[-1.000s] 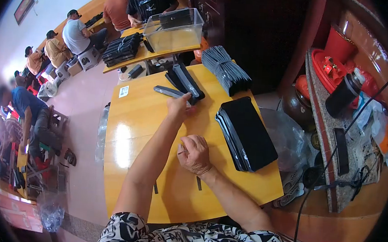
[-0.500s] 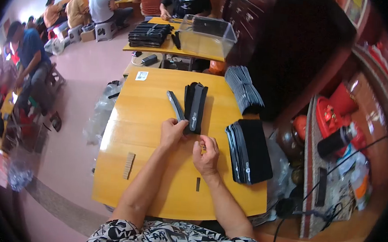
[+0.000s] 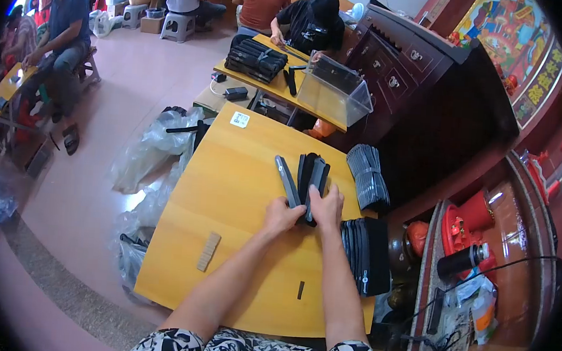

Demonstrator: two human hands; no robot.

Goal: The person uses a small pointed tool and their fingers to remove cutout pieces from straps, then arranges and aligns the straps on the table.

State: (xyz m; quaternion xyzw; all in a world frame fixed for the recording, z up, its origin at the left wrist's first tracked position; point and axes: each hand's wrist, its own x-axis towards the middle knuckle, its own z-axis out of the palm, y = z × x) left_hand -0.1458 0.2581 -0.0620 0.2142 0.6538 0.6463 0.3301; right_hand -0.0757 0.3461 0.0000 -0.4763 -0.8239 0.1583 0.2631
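Observation:
My left hand (image 3: 283, 216) is closed on the lower end of a grey strip (image 3: 288, 180), which slants up and away from it. Beside that strip lies a small fanned pile of black and grey strips (image 3: 307, 177). My right hand (image 3: 327, 206) grips the grey strip on top of the pile (image 3: 318, 178), thumb on its face. Both hands are close together over the yellow table (image 3: 179, 233). To the right of my right forearm is a stack of black pieces (image 3: 370, 257), partly hidden by it. A tied bundle of grey strips (image 3: 368, 175) lies beyond that stack.
A tan ribbed strip (image 3: 208, 251), a small dark strip (image 3: 301, 290) and a white label (image 3: 239, 119) are on the table. Beyond it are a clear bin (image 3: 336, 91), a black bundle (image 3: 256, 58) and a co-worker (image 3: 314, 24). A cable crosses the right-hand shelf (image 3: 425, 296).
My right hand has moved forward from the near side of the pile and taken hold of its top grey strip. My left hand still holds its strip. The view has turned rightward.

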